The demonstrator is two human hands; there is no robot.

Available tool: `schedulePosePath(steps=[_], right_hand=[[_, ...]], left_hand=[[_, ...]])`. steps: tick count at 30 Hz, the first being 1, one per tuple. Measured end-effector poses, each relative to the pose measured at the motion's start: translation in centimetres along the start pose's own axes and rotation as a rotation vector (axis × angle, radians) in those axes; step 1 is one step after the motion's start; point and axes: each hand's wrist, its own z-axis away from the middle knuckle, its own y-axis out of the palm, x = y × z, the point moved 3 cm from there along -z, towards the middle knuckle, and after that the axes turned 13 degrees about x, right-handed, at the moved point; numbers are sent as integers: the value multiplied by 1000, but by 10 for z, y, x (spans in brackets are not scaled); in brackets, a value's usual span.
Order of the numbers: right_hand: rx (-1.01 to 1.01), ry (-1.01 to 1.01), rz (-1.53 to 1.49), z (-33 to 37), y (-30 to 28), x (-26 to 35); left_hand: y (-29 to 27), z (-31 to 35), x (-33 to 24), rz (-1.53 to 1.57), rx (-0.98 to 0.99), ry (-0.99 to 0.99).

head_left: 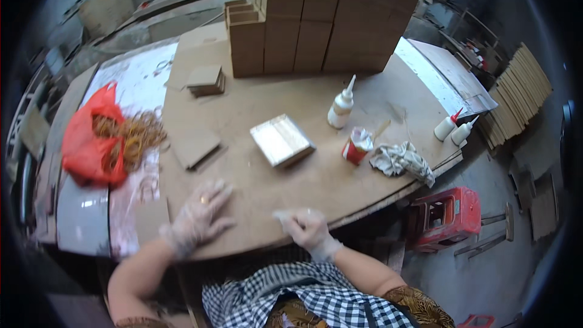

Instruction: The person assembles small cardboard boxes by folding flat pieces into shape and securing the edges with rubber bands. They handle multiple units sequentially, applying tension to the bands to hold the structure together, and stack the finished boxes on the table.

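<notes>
My left hand (pixel 200 215), in a thin clear glove, lies on the brown tabletop (pixel 243 197) with its fingers spread and nothing in them. My right hand (pixel 311 229), gloved too, is at the table's front edge with its fingers curled. A pale tip juts out from them; whether it is loose glove or something held, I cannot tell. Beyond both hands sits a small flat box (pixel 282 141) with a bright, shiny top. A thin brown panel (pixel 195 144) lies past my left hand, and a narrow board (pixel 153 220) is beside that wrist.
Tall stacked brown boxes (pixel 322 24) stand at the back, near small stacked boards (pixel 206 80). At right are a white glue bottle (pixel 340 111), red tub (pixel 357 147), rag (pixel 402 161), and two smaller bottles (pixel 454 129). A red bag (pixel 97 140) spills rubber bands (pixel 143 135). A red stool (pixel 446 215) stands right.
</notes>
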Motion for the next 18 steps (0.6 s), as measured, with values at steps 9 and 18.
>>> schedulePosePath(steps=[9, 18], right_hand=[[-110, -62, 13, -1, 18, -11], [-170, -178, 139, 2, 21, -14]], left_hand=[[14, 30, -62, -353, -166, -264], [73, 114, -149, -127, -399, -398]])
